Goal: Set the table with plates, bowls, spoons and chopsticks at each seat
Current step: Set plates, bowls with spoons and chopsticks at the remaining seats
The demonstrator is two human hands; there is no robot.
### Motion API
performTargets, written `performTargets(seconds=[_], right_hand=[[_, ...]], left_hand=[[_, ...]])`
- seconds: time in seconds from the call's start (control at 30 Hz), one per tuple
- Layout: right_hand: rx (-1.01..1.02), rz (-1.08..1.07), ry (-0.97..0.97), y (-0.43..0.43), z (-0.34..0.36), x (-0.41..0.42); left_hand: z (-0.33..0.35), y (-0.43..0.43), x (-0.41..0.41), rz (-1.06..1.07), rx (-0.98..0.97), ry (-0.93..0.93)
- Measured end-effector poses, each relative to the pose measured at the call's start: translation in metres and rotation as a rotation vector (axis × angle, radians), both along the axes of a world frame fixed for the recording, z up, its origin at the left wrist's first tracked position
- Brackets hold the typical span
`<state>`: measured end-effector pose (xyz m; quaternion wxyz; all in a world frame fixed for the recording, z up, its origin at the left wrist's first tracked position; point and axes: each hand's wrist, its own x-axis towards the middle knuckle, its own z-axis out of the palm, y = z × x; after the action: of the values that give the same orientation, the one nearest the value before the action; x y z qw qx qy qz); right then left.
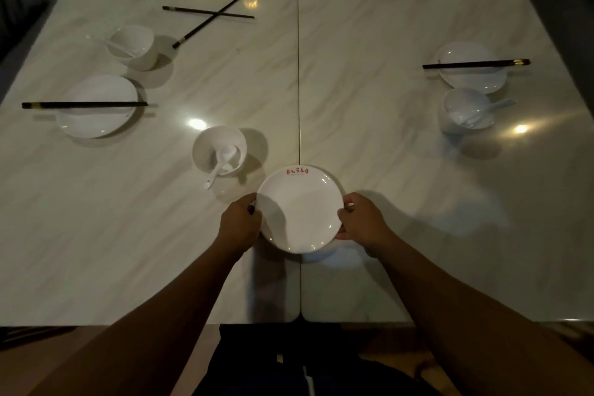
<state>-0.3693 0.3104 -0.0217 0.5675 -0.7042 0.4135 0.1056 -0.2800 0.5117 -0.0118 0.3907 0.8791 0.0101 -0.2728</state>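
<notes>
At nine and three o'clock, your left hand (240, 222) and right hand (363, 221) pinch the round white ceramic plate (299, 209) by its rim.

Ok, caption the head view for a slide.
Left grip and right grip hold a round white red-lettered plate at the near end of the pale marble table.

Marble table (369, 26); plates (96, 124), bowls (210, 140), crossed chopsticks (218, 13)

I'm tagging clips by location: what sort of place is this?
Probably a restaurant: the long marble-look table holds matching white plates topped with black chopsticks, and the held plate bears a red logo.
</notes>
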Motion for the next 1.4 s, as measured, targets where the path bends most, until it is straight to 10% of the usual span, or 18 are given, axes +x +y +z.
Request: performTargets(seconds=[0.37, 0.6, 0.97, 1.4], right_hand=[[-0.012, 0.042, 0.021, -0.008, 0.004, 0.007], [-0.386, 0.277, 0.037, -0.015, 0.024, 0.037], [-0.458, 0.424, -0.202, 0.023, 0.069, 0.196], [-0.623, 0.575, -0.152, 0.059, 0.002, 0.428]], left_hand=[[0.010, -0.002, 0.011, 0.021, -0.079, 0.072], [0.055, -0.013, 0.024, -0.218, 0.109, -0.097], [0.084, 0.001, 0.166, -0.206, -0.019, -0.179], [-0.019, 0.025, 0.366, -0.490, 0.352, -0.266]])
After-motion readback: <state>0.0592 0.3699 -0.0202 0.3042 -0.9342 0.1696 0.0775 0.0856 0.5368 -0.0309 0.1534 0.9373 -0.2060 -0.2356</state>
